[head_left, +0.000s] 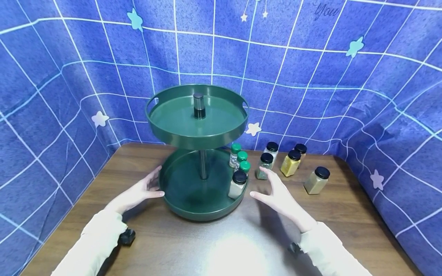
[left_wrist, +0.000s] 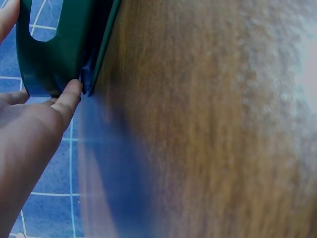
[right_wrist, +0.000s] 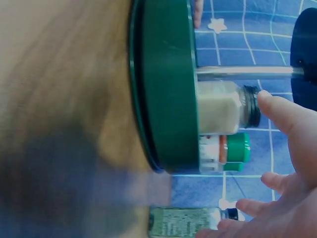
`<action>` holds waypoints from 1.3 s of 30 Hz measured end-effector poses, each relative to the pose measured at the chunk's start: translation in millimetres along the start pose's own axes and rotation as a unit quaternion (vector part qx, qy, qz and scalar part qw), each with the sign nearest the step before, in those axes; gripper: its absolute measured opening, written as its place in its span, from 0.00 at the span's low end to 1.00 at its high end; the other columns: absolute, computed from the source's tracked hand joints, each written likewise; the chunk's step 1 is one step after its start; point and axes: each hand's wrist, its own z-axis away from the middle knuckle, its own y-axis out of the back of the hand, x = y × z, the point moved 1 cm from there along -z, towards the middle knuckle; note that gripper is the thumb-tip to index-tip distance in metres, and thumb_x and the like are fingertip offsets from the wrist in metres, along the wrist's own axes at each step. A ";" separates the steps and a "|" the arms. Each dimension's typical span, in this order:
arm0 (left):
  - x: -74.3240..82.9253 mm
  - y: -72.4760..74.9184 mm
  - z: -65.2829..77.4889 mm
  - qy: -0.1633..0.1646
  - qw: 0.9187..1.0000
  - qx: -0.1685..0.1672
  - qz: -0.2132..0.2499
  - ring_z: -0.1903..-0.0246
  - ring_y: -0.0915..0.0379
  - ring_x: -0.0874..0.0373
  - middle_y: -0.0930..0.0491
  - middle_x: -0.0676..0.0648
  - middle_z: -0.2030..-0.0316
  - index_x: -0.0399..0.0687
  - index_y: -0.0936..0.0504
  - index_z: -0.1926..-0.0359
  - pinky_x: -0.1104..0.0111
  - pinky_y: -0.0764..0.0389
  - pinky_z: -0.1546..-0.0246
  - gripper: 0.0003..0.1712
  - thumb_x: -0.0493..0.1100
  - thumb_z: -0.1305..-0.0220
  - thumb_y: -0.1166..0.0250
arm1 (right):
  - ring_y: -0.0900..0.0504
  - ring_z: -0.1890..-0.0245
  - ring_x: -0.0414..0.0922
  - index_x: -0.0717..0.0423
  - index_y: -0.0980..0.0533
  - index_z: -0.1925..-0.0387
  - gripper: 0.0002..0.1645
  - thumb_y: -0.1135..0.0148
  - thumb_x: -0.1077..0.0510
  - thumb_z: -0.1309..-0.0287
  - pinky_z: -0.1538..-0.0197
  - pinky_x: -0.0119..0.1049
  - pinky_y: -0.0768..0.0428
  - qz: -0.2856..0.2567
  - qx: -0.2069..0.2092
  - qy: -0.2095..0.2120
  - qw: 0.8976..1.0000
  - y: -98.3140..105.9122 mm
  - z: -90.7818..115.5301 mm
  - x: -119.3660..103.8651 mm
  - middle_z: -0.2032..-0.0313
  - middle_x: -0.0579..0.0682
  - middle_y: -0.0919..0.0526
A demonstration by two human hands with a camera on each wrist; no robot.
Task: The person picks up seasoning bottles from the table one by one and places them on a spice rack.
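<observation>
A two-tier dark green round stand [head_left: 186, 195] sits on the table, its upper tray [head_left: 172, 122] bare around a dark central knob. My left hand [head_left: 143, 191] is at the lower tray's left side, thumb and fingers spread, a fingertip at the tray wall [left_wrist: 49, 69] in the left wrist view. On the lower tray's right side stand a black-capped jar of pale powder [head_left: 236, 188] and several small green-capped bottles [head_left: 233, 158]. My right hand [head_left: 281, 197] hovers right of the tray, fingers spread, holding nothing. Its fingertips overlap a black-capped jar of green herbs [right_wrist: 183, 221].
Right of the stand are more black-capped jars: a white one [head_left: 272, 151], a yellow one [head_left: 291, 164], one behind it [head_left: 301, 148], and a beige one [head_left: 315, 182] farther right. A blue grid-patterned cloth [head_left: 214, 50] hangs behind and beside the wooden table [head_left: 165, 245].
</observation>
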 end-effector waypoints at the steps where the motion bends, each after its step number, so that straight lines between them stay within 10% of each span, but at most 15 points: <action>1: 0.7 -0.3 -0.2 0.000 1.000 0.000 0.000 0.30 0.61 0.37 0.65 0.41 0.26 0.52 0.64 0.25 0.50 0.44 0.36 0.57 0.42 0.42 0.33 | 0.42 0.32 0.55 0.52 0.45 0.30 0.51 0.30 0.46 0.51 0.33 0.57 0.40 0.002 -0.001 0.002 1.000 -1.5 1.5 1.5 0.32 0.58 0.41; 15: 2.7 -0.5 -1.1 0.005 1.000 -0.002 -0.003 0.30 0.60 0.36 0.65 0.41 0.26 0.52 0.65 0.25 0.49 0.43 0.37 0.57 0.42 0.42 0.33 | 0.49 0.29 0.58 0.52 0.50 0.28 0.56 0.31 0.42 0.51 0.33 0.60 0.44 -0.006 -0.036 0.000 0.999 -27.5 22.3 16.1 0.29 0.63 0.51; 39: -0.3 -2.9 2.0 0.007 1.000 0.004 0.008 0.31 0.56 0.36 0.63 0.40 0.26 0.55 0.65 0.25 0.52 0.40 0.37 0.56 0.41 0.41 0.33 | 0.50 0.30 0.62 0.56 0.43 0.30 0.49 0.34 0.42 0.48 0.33 0.62 0.47 0.014 -0.080 -0.002 0.997 -47.0 24.7 7.1 0.31 0.60 0.41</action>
